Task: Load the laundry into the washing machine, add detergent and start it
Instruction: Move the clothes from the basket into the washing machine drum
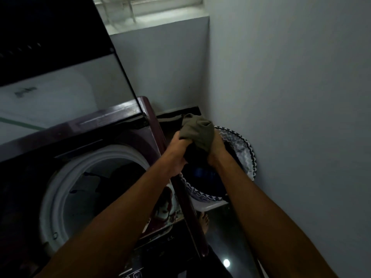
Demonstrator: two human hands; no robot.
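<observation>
Olive garment (198, 131) — between both hands

The room is dim. A pale wall (291, 97) fills the right side and meets another wall in a corner. A window (148, 9) high up lets in soft light. The floor (224, 247) is dark and shiny, with one bright spot.

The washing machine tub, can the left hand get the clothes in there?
Probably yes: the lid stands open, nothing covers the tub, and the left hand holds the clothes right beside it.
</observation>
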